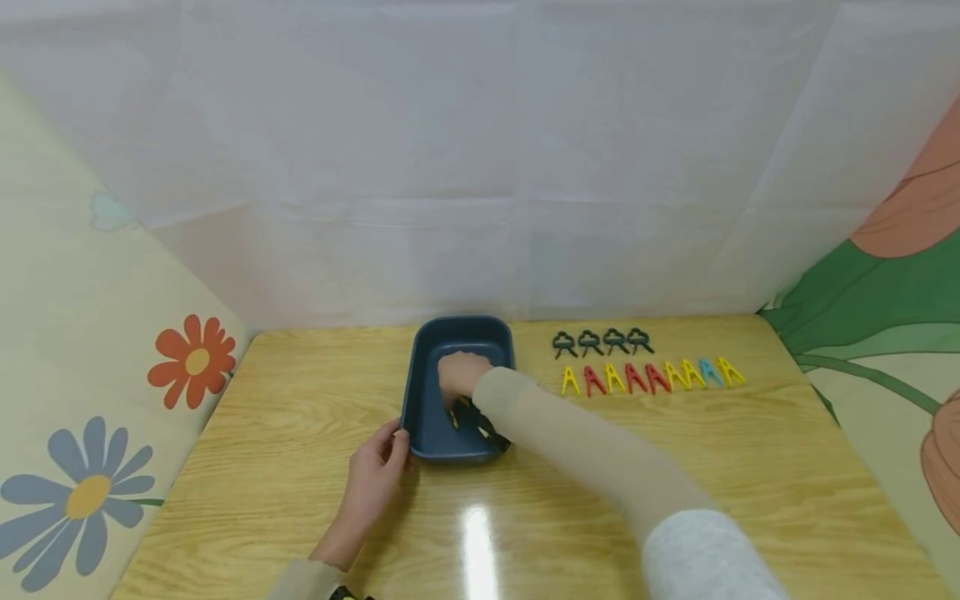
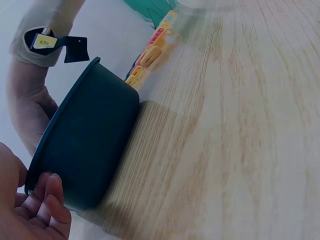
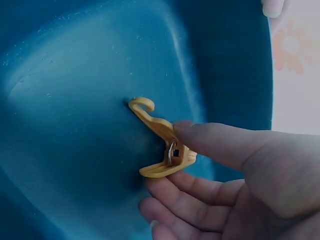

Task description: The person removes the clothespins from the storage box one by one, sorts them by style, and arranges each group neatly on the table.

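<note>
A dark blue plastic basin (image 1: 431,437) sits on the wooden table. My left hand (image 1: 378,462) grips its near left rim, with the thumb on top and curled fingers (image 2: 47,200) against the outer wall. Inside the basin is my right hand (image 1: 460,375). In the right wrist view, its thumb and fingers pinch a yellow clothespin (image 3: 159,127) with a hooked end and a metal spring, just over the basin floor. No other clothespin shows in the basin, though the right hand and forearm hide part of it in the head view.
Right of the basin, yellow, red (image 1: 594,381) and blue clothespins (image 1: 710,372) lie in a row. Behind them are several dark clips (image 1: 589,343) in a shorter row. A white sheet (image 1: 390,167) hangs at the table's back edge, with flower-patterned panels (image 1: 90,350) at both sides.
</note>
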